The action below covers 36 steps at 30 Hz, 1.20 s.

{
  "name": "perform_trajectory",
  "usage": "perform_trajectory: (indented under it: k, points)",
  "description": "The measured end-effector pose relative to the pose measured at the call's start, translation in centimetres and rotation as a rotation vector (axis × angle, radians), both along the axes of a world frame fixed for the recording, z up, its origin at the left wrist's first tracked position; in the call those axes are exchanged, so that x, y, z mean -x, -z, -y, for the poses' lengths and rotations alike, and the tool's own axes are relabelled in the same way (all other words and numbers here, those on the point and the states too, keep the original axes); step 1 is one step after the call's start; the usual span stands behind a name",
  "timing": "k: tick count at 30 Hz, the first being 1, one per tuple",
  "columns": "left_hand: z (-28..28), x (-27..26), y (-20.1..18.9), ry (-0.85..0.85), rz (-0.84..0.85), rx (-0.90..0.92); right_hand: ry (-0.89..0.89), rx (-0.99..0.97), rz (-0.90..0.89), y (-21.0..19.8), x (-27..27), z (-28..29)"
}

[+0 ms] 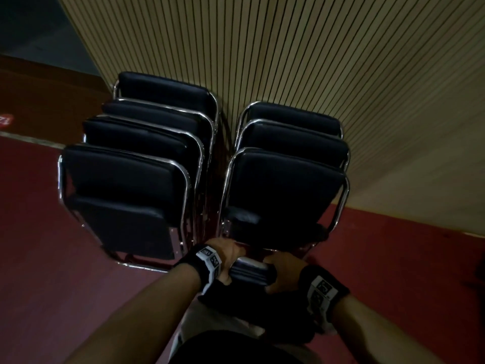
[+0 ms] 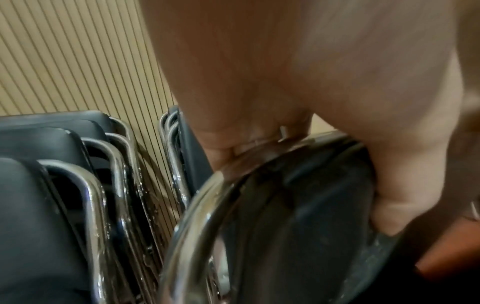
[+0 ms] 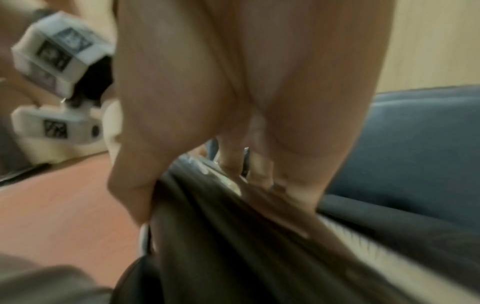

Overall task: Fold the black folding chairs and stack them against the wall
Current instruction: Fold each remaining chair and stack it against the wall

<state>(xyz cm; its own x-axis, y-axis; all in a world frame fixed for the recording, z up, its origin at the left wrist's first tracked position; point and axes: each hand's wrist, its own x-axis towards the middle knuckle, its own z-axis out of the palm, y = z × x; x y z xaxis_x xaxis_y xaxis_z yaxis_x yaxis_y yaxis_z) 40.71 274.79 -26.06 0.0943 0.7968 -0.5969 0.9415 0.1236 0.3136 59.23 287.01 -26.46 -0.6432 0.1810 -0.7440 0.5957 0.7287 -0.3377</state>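
Note:
Both my hands grip the top edge of a folded black chair with a chrome frame, held close to my body. My left hand curls over its left corner, fingers over the chrome tube and thumb on the black pad. My right hand wraps the right side of the same edge. Ahead, two rows of folded black chairs lean on the slatted wall: a left row of several chairs and a right row of three.
Dark red floor spreads left and right of the stacks. A cream baseboard strip runs under the wall at right. A grey opening sits at the top left beyond the wall's end. My trousers fill the bottom centre.

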Motion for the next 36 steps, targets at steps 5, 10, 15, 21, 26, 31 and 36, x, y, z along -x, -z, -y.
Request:
perform_trajectory:
  k: [5, 10, 15, 21, 26, 31, 36]
  points:
    - [-2.7, 4.7, 1.5, -0.031, 0.07, -0.065, 0.005, -0.238, -0.032, 0.5, 2.0, -2.7]
    - [-5.8, 4.8, 4.7, -0.017, 0.098, -0.015, 0.06, -0.328, 0.22, 2.2, -2.0, -7.3]
    - [-6.2, 5.0, 5.4, -0.04, 0.105, -0.058, 0.195, -0.276, 0.22, 3.1, -5.9, -8.9]
    - [-8.2, 5.8, 4.5, -0.11, 0.092, 0.041, 0.179, -0.253, 0.108, 3.3, -5.0, -11.5]
    - [-10.8, 7.0, 2.6, -0.159, 0.053, 0.083, 0.143, -0.415, 0.04, 3.4, -4.0, -14.0]
    - [-13.4, 6.5, 1.5, -0.227, -0.158, -0.015, 0.167, -0.495, -0.089, 3.3, -3.5, -16.6]
    - [-15.3, 6.0, 1.5, -0.308, -0.314, -0.189, 0.219, -0.486, -0.139, 3.7, -1.2, -20.9]
